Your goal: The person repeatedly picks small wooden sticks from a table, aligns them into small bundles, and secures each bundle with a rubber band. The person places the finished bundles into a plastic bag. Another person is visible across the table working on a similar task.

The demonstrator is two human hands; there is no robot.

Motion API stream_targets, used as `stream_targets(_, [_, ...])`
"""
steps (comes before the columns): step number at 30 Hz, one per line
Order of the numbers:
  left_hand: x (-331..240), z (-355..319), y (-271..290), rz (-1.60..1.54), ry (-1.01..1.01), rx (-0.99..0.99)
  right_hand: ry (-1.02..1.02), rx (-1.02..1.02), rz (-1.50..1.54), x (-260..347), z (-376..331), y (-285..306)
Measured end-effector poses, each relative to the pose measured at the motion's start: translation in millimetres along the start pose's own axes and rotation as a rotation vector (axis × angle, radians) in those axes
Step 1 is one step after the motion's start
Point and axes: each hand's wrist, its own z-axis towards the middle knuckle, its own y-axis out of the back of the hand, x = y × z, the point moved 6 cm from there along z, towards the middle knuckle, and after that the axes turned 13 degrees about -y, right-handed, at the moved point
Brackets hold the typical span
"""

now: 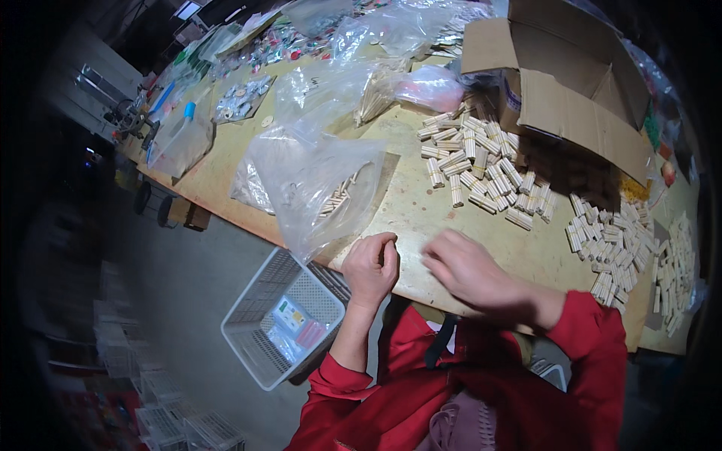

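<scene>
Over the near edge of the table (410, 203), my left hand (370, 263) is closed with the thumb bent against the fingers. Whatever it may hold is hidden. Close by on its right is my right hand (470, 267), its fingers curled and smeared by motion. A clear plastic bag (289, 169) lies just beyond my left hand and hangs partly over the edge, with short pale wooden sticks (338, 198) at its mouth. Farther off to the right, a loose pile of bundled wooden sticks (481, 161) covers the tabletop. Another pile of bundles (613, 240) lies nearer the right edge.
An open cardboard box (583, 113) stands behind the bundles. Below the table edge on the left is a grey plastic basket (239, 304) with small packets inside. More loose sticks (677, 263) lie far right. Plastic bags (323, 90) and a translucent container (184, 143) fill the back and left.
</scene>
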Motion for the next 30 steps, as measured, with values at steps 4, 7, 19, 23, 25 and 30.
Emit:
stream_targets(4, [13.2,-13.3,5.1,0.095,-0.008,0.017,0.237,-0.124,-0.261,47.7,100.7,-57.7])
stream_targets(7, [13.4,-12.0,5.9,0.078,-0.010,-0.034,0.197,-0.037,-0.512,67.1,153.1,-105.5])
stream_targets(19, [13.0,-12.7,13.8,0.038,0.016,-0.039,0.131,-0.071,-0.680,70.0,196.9,-145.8])
stream_targets(23, [12.0,-10.9,11.6,0.029,0.007,-0.037,0.236,-0.242,-0.663,52.4,202.8,-149.8])
stream_targets(25, [10.7,-10.9,12.3,0.025,-0.009,-0.041,0.231,-0.198,-0.706,54.6,199.5,-148.9])
stream_targets(30, [8.5,-10.2,12.3,0.029,-0.042,-0.041,0.148,-0.051,-0.775,63.1,191.3,-143.8])
